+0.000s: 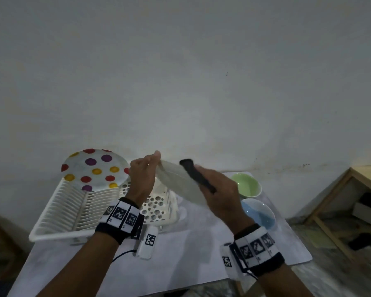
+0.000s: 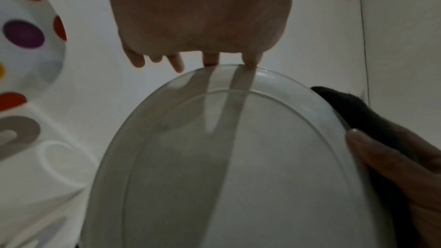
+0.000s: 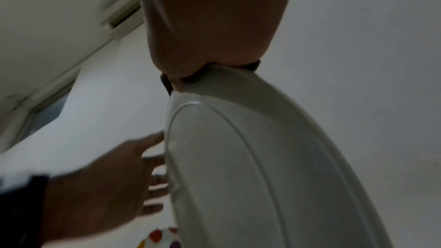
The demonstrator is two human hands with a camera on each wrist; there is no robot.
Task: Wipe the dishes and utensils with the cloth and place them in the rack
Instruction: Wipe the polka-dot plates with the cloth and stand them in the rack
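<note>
The left hand [image 1: 141,179] pinches the plate [image 1: 178,182] by its rim — the right hand [image 1: 221,194] grips the dark cloth [image 1: 193,173] against it.

Pinching black cloth [image 3: 167,82] over white plate's [image 3: 262,167] rim with right hand [image 3: 214,25], top of view. Holding plate's left edge with left hand [image 3: 107,180], fingers spread. Below, sliver of polka-dot plate [image 3: 157,237].

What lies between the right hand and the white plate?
A dark cloth, gripped by the right hand against the white plate; seen in head view.
</note>
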